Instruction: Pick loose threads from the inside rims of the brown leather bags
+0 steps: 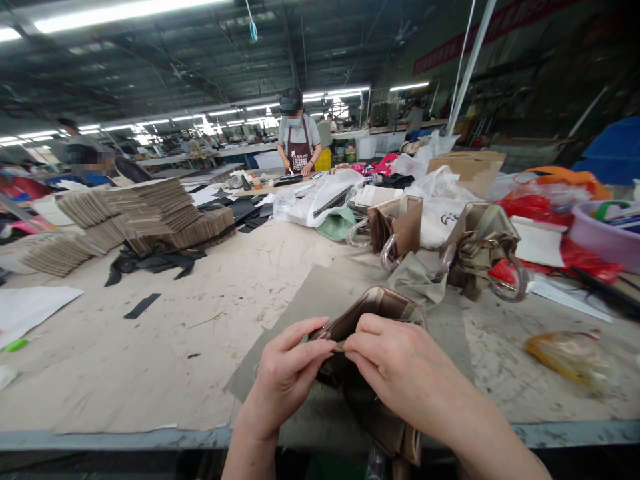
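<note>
A brown handbag [373,303] stands near the table's front edge, its top gaping and part of it drooping over the edge. My left hand [290,367] pinches the bag's rim between thumb and fingers. Close beside it, my right hand [390,353] pinches the same rim, the fingertips of both hands nearly meeting. Part of the bag's opening is hidden behind my right hand. Beneath the bag lies a grey-green sheet [295,313].
Two more brown bags, one boxy [407,223] and one with wrapped straps [483,250], stand behind. Stacked beige pieces [150,207] fill the left, near a black strip [143,306]. A yellowish plastic packet [567,357] lies right. Across the table a co-worker [300,143] stands.
</note>
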A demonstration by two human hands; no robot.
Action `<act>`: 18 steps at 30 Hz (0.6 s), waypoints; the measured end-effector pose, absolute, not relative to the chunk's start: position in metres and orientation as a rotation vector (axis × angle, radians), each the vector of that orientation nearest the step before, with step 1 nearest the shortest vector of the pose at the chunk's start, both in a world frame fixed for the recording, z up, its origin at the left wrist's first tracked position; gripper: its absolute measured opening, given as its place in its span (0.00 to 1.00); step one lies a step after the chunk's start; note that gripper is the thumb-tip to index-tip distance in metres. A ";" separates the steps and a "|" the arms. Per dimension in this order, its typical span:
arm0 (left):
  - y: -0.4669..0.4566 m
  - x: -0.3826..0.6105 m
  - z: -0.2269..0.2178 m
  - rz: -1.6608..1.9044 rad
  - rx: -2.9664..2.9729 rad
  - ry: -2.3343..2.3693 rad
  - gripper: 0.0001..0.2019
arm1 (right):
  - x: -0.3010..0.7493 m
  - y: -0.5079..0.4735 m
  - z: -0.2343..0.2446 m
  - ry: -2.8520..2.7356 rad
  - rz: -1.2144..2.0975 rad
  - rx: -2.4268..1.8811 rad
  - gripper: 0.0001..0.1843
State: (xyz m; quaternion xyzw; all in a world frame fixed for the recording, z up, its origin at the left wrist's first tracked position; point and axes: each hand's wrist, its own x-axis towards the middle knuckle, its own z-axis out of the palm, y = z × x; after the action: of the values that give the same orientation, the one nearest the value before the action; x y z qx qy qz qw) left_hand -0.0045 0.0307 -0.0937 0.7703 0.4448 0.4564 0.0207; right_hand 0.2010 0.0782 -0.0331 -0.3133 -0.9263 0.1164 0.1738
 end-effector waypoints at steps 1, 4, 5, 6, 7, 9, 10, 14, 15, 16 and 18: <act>0.031 -0.004 -0.093 1.408 2.390 1.386 0.12 | 0.201 0.078 -0.033 -2.629 0.335 -0.890 0.11; 0.031 -0.002 -0.091 1.397 2.398 1.396 0.10 | 0.201 0.078 -0.033 -2.637 0.347 -0.900 0.11; 0.031 -0.001 -0.090 1.396 2.400 1.401 0.10 | 0.201 0.078 -0.033 -2.641 0.349 -0.901 0.12; 0.031 -0.001 -0.090 1.398 2.401 1.405 0.10 | 0.201 0.078 -0.034 -2.643 0.349 -0.901 0.12; 0.031 0.000 -0.090 1.403 2.401 1.411 0.10 | 0.202 0.077 -0.034 -2.644 0.351 -0.901 0.12; 0.031 0.000 -0.091 1.424 2.380 1.415 0.12 | 0.202 0.077 -0.035 -2.643 0.357 -0.908 0.12; 0.031 -0.001 -0.092 1.440 2.358 1.408 0.12 | 0.202 0.077 -0.035 -2.644 0.363 -0.909 0.11; 0.031 -0.002 -0.094 1.469 2.286 1.359 0.12 | 0.202 0.077 -0.035 -2.650 0.372 -0.926 0.11; 0.031 -0.002 -0.094 1.458 2.291 1.351 0.11 | 0.202 0.078 -0.035 -2.652 0.370 -0.931 0.11; 0.031 -0.002 -0.094 1.442 2.301 1.347 0.11 | 0.202 0.078 -0.035 -2.653 0.369 -0.938 0.11; 0.031 -0.003 -0.094 1.421 2.323 1.342 0.11 | 0.201 0.078 -0.035 -2.657 0.361 -0.945 0.11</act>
State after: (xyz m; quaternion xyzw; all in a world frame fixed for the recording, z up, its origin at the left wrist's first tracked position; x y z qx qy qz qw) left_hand -0.0029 0.0312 -0.0939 0.7641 0.4414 0.4675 0.0525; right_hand 0.2014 0.0781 -0.0345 -0.3288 -0.9241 0.1257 0.1488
